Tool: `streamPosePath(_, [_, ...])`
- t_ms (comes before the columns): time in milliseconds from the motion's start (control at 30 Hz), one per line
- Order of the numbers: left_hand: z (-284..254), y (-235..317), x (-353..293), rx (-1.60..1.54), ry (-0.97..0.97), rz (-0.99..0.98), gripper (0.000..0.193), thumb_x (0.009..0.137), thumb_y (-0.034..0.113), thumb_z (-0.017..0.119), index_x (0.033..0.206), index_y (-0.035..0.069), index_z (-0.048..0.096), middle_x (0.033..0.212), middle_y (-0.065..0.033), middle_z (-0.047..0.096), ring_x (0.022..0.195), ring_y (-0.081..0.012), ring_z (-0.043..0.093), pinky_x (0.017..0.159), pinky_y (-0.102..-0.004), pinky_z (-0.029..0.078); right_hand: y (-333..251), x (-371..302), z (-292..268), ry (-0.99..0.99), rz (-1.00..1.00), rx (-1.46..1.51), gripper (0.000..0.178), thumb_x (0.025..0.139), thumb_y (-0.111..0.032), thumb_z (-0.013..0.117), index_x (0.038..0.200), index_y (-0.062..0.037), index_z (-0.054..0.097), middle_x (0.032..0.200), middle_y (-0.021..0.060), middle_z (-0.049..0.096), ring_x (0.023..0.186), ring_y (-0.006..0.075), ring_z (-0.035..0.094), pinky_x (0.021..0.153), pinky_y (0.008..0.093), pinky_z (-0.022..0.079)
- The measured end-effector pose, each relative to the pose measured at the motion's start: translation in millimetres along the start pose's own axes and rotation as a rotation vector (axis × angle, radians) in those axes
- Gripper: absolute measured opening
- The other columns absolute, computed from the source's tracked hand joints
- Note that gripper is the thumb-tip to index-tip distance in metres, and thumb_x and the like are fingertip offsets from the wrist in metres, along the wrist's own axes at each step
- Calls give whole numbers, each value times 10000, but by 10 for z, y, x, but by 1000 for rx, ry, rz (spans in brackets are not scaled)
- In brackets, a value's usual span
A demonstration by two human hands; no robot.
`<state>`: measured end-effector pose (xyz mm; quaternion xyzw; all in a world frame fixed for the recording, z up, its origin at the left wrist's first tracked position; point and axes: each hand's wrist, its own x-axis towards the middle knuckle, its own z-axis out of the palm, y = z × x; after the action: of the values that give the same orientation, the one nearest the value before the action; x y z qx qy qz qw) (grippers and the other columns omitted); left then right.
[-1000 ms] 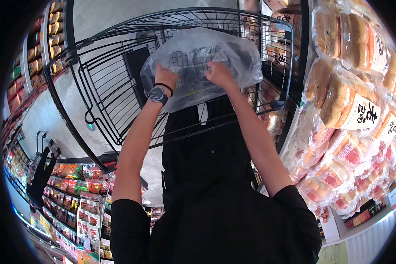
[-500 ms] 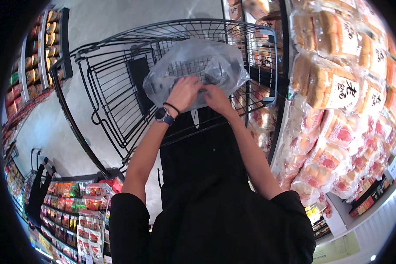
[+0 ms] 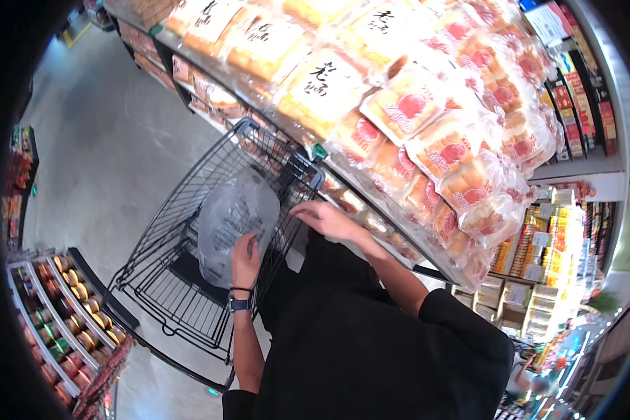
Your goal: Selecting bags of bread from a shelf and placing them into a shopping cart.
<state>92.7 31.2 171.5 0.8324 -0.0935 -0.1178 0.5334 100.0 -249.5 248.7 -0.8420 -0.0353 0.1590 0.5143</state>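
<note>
A translucent plastic bag (image 3: pixel 234 220) lies puffed out inside the black wire shopping cart (image 3: pixel 166 299). Over the bag's near edge is my left hand (image 3: pixel 246 262), its thumb and fingers a little apart and nothing seen between them. Whether its fingertips touch the bag I cannot make out. To the right of the bag, above the cart's near side, my right hand (image 3: pixel 325 220) holds nothing; its fingers stretch left, apart from the bag. A dark watch (image 3: pixel 239 305) sits on my left wrist.
Bagged bread loaves (image 3: pixel 329 80) are heaped on a display (image 3: pixel 371 189) along the cart's far right side. A curved shelf of jars or cups (image 3: pixel 70 315) stands at the lower left. Grey floor (image 3: pixel 91 147) stretches out to the upper left.
My hands have come apart from their joint hold on the bag. The bag now sits lower and more closed in the cart. My view has turned right, towards the bread.
</note>
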Motion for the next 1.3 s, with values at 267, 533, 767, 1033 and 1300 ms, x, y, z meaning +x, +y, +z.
streamPosePath(267, [689, 340, 188, -29, -9, -11, 256, 956, 42, 573, 1190, 40, 677, 1090, -119, 702, 949, -218, 686, 817, -320, 542, -450, -451, -2309, 748, -149, -7, 301, 1004, -92, 516, 1261, -37, 661, 1174, 101, 714, 1096, 185, 666, 972, 332, 518])
streamPosePath(533, [1706, 1609, 320, -228, -264, 180, 248, 985, 28, 582, 1220, -3, 653, 1113, -132, 701, 979, -195, 690, 856, -293, 530, -23, 186, -4030, 811, 68, -671, 372, 864, -234, 561, 1071, 49, 686, 1020, 289, 693, 972, 460, 670, 918, 493, 523])
streamPosePath(767, [1953, 1752, 162, -321, -210, 76, 251, 1000, 21, 562, 1235, -16, 640, 1150, -122, 709, 1025, -181, 687, 912, -293, 529, -67, 309, -3979, 626, 119, -633, 369, 861, -278, 593, 1005, 48, 689, 975, 299, 692, 989, 416, 685, 885, 485, 523])
streamPosePath(1033, [2027, 1660, 449, -438, -144, 10, 229, 1039, 69, 529, 1214, -34, 633, 1123, -82, 711, 1030, -124, 657, 933, -273, 516, -275, -41, -3598, 533, 34, -520, 414, 852, -326, 712, 1111, -4, 712, 998, 249, 710, 1018, 376, 692, 881, 457, 519])
streamPosePath(1300, [2017, 2000, 849, -631, -288, 7, 399, 1091, 242, 478, 1418, 15, 496, 1307, -91, 617, 1156, -152, 606, 984, -300, 486, -705, -405, -3162, 687, -162, -352, 267, 940, -208, 684, 1080, 18, 697, 872, 106, 715, 827, 159, 652, 765, 329, 499])
